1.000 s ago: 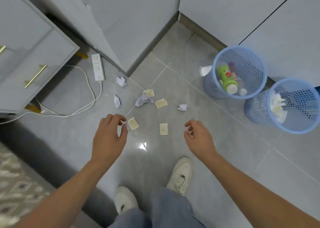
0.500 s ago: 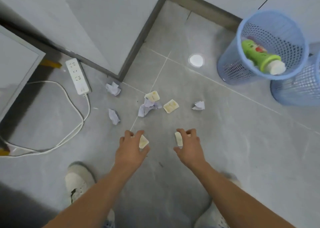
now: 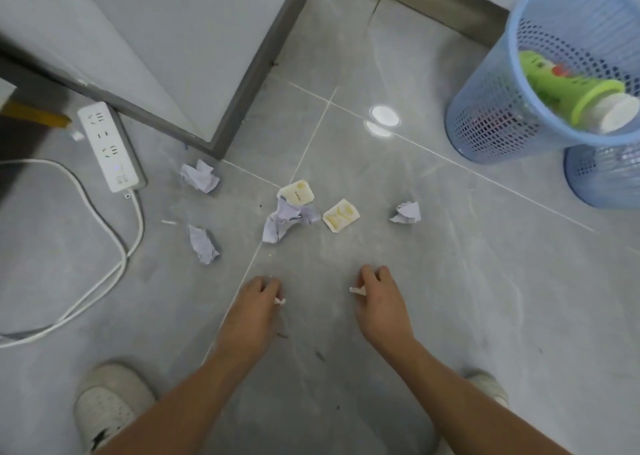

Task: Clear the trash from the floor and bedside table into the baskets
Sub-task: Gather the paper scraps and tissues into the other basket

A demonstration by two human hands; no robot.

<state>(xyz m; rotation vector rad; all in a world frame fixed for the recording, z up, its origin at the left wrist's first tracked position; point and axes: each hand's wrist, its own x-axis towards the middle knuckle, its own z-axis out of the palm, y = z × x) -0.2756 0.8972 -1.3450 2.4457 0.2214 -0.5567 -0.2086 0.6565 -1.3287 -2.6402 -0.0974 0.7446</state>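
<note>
My left hand (image 3: 258,302) is curled around a cream wrapper (image 3: 280,301); only a corner pokes out. My right hand (image 3: 379,295) likewise grips a second cream wrapper (image 3: 356,290), mostly hidden. Both hands are low over the grey floor. Ahead lie two more cream wrappers (image 3: 297,191) (image 3: 341,215) and several crumpled lilac paper scraps (image 3: 284,221) (image 3: 200,176) (image 3: 203,245) (image 3: 406,213). A blue mesh basket (image 3: 491,122) at the upper right holds a green bottle (image 3: 568,89). A second blue basket (image 3: 602,177) stands behind it at the right edge.
A white power strip (image 3: 110,146) and its looping cable (image 3: 114,267) lie on the floor at the left. A grey cabinet corner (image 3: 221,143) juts in above the trash. My white shoes (image 3: 109,408) (image 3: 490,387) flank my arms at the bottom.
Both hands dropped to the floor and closed on the two nearest cream wrappers. The view came lower and closer to the floor, so the baskets shifted to the upper right.
</note>
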